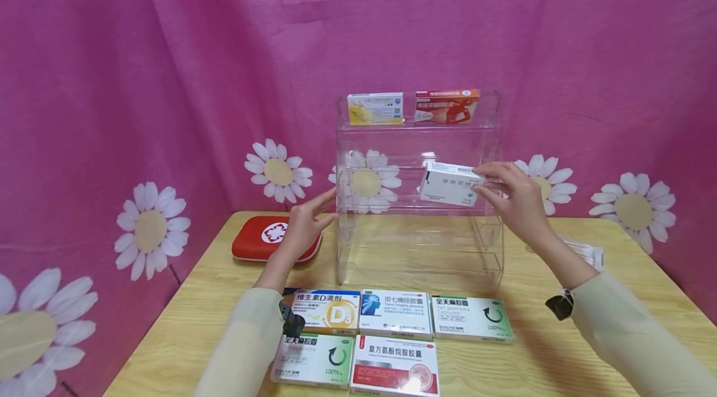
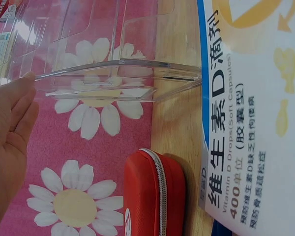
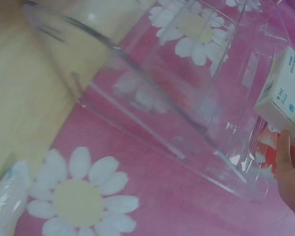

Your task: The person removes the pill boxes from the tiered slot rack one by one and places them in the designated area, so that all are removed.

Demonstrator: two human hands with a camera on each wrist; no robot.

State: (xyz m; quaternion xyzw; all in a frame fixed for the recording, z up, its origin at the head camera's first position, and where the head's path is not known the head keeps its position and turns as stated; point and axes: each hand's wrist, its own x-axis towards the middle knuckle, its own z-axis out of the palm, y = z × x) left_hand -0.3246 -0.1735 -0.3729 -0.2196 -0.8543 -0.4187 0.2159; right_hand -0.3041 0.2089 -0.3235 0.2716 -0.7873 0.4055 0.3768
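Observation:
My right hand pinches a white medicine box by its right end, between thumb and fingers. The box is slightly tilted in front of the middle tiers of a clear acrylic display rack. Whether it touches a shelf, I cannot tell. With fingers fairly straight, my left hand touches the rack's left side panel; the left wrist view has a fingertip at the panel's edge. On the top tier stand a yellow-and-white box and an orange-red box.
Before the rack lie a vitamin D box, a blue-and-white box, two green-and-white boxes and a red-and-white box. A red first-aid case lies left, a cotton-swab pack right. Behind hangs a pink curtain.

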